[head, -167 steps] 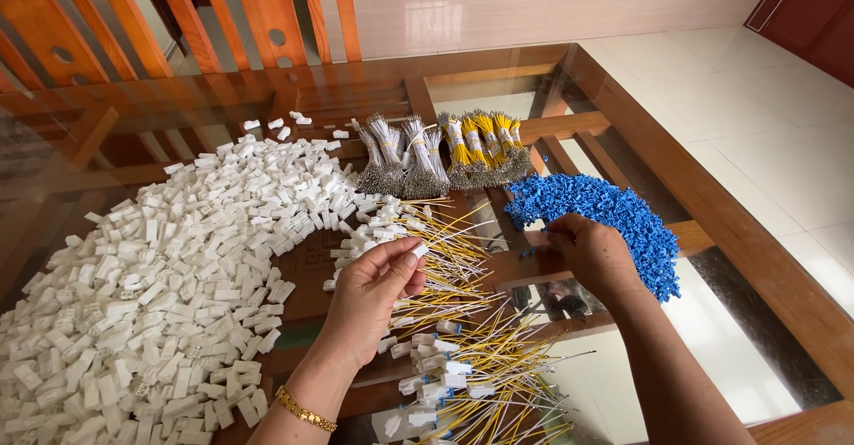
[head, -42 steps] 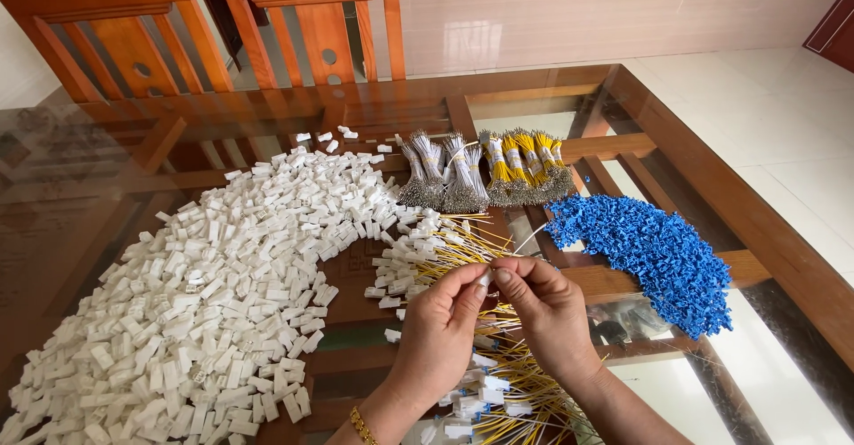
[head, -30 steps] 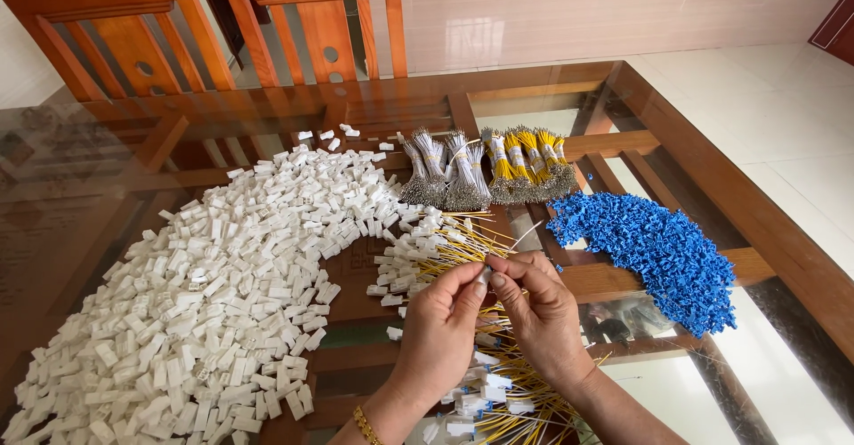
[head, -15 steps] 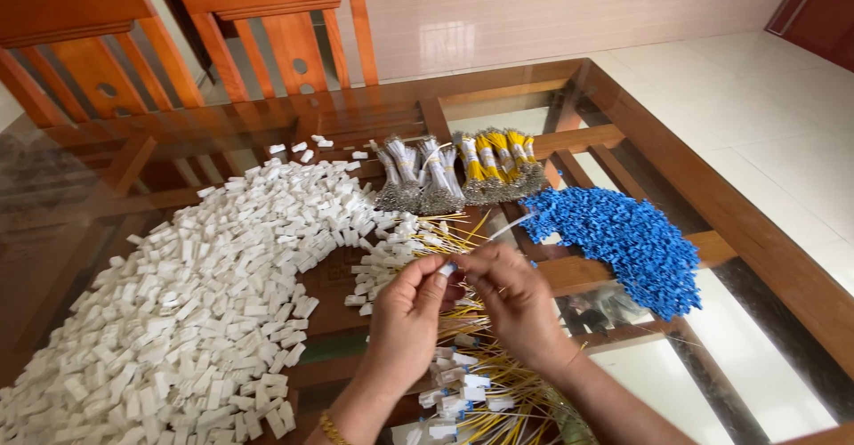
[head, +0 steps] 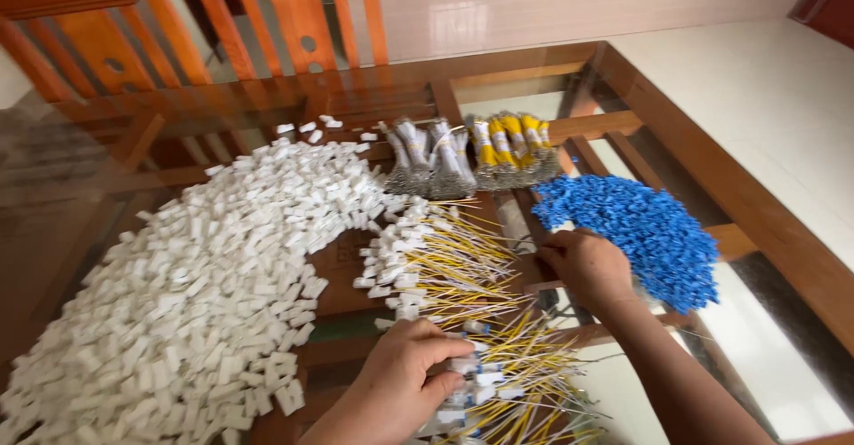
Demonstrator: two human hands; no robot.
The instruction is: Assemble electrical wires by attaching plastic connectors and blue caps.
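Hands parted since earlier: right hand (head: 583, 267) curled at blue pile (head: 632, 231), grip unclear; left hand (head: 414, 378) clasps yellow-wire pieces (head: 471, 378), keeping them bunched.

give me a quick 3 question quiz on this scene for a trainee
1. True or false: the right hand rests at the edge of the blue pieces.
2. What does the left hand touch? A) white pieces B) yellow wires C) tied bundles
3. Which pile lies furthest left?

Key: 1 true. 2 B, the yellow wires with white and blue ends. 3 the white pieces; the tied bundles lie behind, on the glass table.
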